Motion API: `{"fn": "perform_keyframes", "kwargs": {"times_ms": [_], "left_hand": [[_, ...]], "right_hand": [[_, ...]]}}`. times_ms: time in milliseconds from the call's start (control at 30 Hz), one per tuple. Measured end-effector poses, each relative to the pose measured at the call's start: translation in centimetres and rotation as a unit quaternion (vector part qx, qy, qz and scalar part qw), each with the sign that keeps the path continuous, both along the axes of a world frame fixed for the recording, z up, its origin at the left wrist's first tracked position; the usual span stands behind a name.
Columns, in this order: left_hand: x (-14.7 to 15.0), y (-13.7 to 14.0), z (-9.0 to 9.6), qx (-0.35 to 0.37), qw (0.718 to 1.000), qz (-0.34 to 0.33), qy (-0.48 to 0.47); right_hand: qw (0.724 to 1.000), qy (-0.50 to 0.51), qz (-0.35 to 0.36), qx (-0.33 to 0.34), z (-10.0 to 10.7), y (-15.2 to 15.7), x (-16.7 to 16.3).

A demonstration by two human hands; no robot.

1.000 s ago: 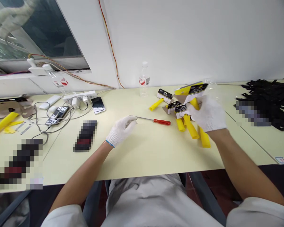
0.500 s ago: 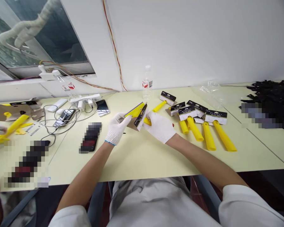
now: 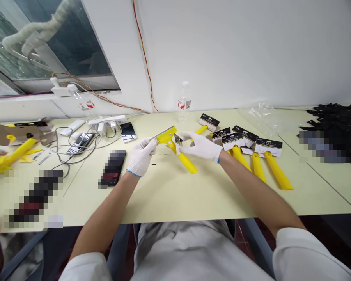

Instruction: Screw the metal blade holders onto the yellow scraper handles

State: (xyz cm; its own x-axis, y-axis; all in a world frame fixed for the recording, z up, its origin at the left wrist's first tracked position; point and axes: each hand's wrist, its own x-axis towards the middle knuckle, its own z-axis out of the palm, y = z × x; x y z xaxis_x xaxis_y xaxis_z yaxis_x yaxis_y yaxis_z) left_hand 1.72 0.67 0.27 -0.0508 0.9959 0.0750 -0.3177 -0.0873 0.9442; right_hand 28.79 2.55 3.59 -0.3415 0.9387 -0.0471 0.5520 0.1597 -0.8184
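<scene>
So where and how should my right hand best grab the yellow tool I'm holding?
Probably around the middle of its handle, coming from the right. It slants toward you and rightward with its end free, while your left hand holds one end of the wide head.

Gloved left hand [image 3: 142, 156] has hold of one end of the wide head on a yellow tool [image 3: 183, 158] mid-frame, handle angled down to the right. Right hand [image 3: 203, 147], gloved too, is at the little card [image 3: 178, 139] by its neck. Bunch more carded yellow handles [image 3: 277, 171] right of center on the table [image 3: 207, 199]. Clear bottle [image 3: 184, 103] standing upper middle, black heap [image 3: 336, 121] far right, phone [image 3: 129, 132] and power strip [image 3: 117, 119] left of center.
</scene>
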Motion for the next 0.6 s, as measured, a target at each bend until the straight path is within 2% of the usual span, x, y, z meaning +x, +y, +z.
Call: {"fn": "perform_keyframes", "kwargs": {"times_ms": [100,267,367,467,533,600], "left_hand": [[0.1,0.0,0.3,-0.004,1.000,0.002,-0.025],[-0.3,0.5,0.2,-0.004,0.998,0.019,-0.052],[-0.9,1.0,0.0,-0.010,0.995,0.054,-0.080],[-1.6,1.4,0.2,-0.017,0.988,0.092,-0.126],[-2.2,1.7,0.5,-0.010,0.980,0.117,-0.162],[-2.7,1.9,1.0,0.000,0.970,0.143,-0.196]], "right_hand": [[0.996,0.046,0.070,-0.025,-0.9,0.3,0.2],[0.986,0.125,0.109,0.022,-1.9,0.0,0.5],[0.976,0.077,0.178,0.100,-1.5,-0.8,0.8],[0.952,0.015,0.250,0.176,-0.4,-2.0,1.1],[0.944,-0.012,0.275,0.181,0.4,-2.7,1.5],[0.948,-0.039,0.258,0.182,1.2,-3.2,2.2]]}}
